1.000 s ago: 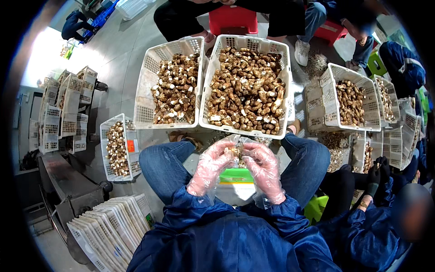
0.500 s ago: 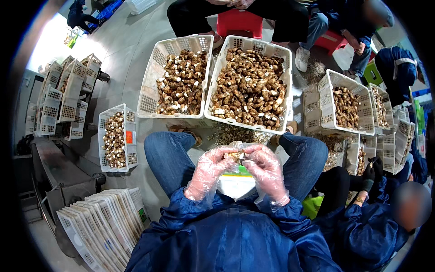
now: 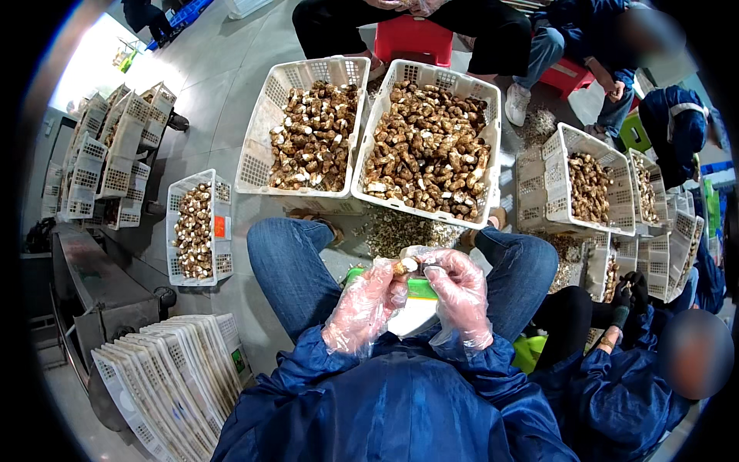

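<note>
Both my hands wear clear plastic gloves and meet above my lap, between my knees. My left hand [image 3: 363, 304] is closed on a brown mushroom [image 3: 406, 266], whose pale white face shows at its right end. Close beside that face, my right hand [image 3: 462, 296] is pinched round a small dark blade-like tool [image 3: 432, 268], mostly covered by the fingers. Beneath the hands is a white and green thing [image 3: 419, 289], partly hidden. Just beyond my knees stand two white perforated crates, the left crate [image 3: 254, 158] and the right crate [image 3: 422, 209], each holding many brown mushrooms.
Trimmings [image 3: 400, 234] litter the floor under the crates. A smaller mushroom crate [image 3: 223, 250] stands at left, with a stack of white crates [image 3: 165, 385] below it. More crates [image 3: 558, 189] stand at right. A co-worker [image 3: 616, 369] sits at my right; others sit across.
My left hand has drawn slightly apart from the right and turned, so the mushroom's white face now shows. The view has shifted a little.
</note>
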Demonstrator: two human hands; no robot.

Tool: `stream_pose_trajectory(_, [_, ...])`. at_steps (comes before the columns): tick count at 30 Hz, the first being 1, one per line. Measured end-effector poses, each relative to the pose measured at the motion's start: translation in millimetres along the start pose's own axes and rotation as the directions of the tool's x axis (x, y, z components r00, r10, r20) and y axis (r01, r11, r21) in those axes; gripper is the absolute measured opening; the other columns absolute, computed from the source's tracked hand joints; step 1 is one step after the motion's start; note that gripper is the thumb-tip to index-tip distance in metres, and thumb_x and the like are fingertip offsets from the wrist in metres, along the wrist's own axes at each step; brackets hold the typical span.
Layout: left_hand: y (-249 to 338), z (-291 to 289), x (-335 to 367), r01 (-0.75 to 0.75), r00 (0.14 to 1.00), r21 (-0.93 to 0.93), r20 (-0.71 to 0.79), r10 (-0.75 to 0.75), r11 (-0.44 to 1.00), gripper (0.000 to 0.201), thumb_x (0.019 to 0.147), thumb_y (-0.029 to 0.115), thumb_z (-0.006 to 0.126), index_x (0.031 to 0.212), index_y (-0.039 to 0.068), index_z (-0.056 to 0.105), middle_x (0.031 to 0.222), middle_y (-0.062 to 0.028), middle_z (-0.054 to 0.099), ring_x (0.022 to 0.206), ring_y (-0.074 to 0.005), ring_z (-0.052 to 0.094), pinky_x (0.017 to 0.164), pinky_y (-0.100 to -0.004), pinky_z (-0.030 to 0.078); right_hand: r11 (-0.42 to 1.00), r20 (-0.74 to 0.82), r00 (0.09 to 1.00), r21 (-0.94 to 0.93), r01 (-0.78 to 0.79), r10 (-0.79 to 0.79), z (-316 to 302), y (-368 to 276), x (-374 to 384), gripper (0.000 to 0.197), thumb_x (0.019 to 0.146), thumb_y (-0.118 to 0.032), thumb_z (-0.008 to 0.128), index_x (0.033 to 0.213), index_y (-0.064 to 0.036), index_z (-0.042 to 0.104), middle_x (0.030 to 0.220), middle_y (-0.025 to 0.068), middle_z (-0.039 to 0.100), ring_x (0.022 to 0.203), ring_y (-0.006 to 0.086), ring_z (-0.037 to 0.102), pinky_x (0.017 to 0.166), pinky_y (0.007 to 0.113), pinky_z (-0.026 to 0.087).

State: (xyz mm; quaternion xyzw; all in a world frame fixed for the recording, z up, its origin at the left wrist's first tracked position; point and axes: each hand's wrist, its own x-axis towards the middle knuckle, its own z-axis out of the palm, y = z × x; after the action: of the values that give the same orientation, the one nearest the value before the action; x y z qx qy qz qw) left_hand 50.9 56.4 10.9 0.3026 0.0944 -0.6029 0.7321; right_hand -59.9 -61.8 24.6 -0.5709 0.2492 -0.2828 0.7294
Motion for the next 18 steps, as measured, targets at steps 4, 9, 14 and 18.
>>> stream_pose_trajectory(4, [-7,5,0,-0.078,0.994,0.013,-0.07,0.079,0.997,0.02,0.097,0.021,0.051,0.102,0.002,0.058,0.088,-0.0033,0.059,0.07,-0.0091,0.052,0.062,-0.0223,0.045,0.971,0.047,0.994,-0.212,0.105,-0.098,1,-6,2,0.007,0.078,0.006,0.064,0.08,0.002,0.059,0.098,0.0107,0.063,0.088,0.0153,0.061,0.075,0.028,0.05])
stream_pose_trajectory(9, [-10,10,-3,-0.07,0.993,-0.004,-0.097,0.069,0.998,0.019,0.098,0.021,0.05,0.101,0.003,0.057,0.086,-0.0031,0.058,0.068,-0.0095,0.05,0.062,-0.0224,0.045,0.969,-0.031,0.995,-0.233,0.087,-0.097,4,-8,2,0.009,0.078,0.003,0.066,0.086,0.0014,0.062,0.096,0.0122,0.064,0.085,0.0209,0.064,0.074,0.028,0.05])
stream_pose_trajectory(14, [-10,13,-1,-0.075,0.989,0.041,-0.127,0.079,0.996,0.021,0.098,0.021,0.05,0.102,0.002,0.056,0.087,-0.0028,0.057,0.069,-0.0085,0.05,0.063,-0.021,0.044,0.945,0.042,0.991,-0.297,0.134,-0.128,-2,-6,3,0.01,0.077,0.003,0.066,0.087,0.003,0.063,0.095,0.0117,0.063,0.085,0.0185,0.062,0.076,0.028,0.049])
stream_pose_trajectory(18, [-10,10,-1,-0.095,0.986,0.086,-0.129,0.105,0.992,0.021,0.098,0.021,0.051,0.103,0.001,0.057,0.087,-0.0025,0.057,0.071,-0.0076,0.05,0.063,-0.02,0.043,0.956,-0.009,0.999,-0.289,0.048,-0.053,2,-3,3,0.009,0.079,0.004,0.063,0.088,0.0031,0.063,0.092,0.0101,0.064,0.085,0.0161,0.061,0.076,0.028,0.049])
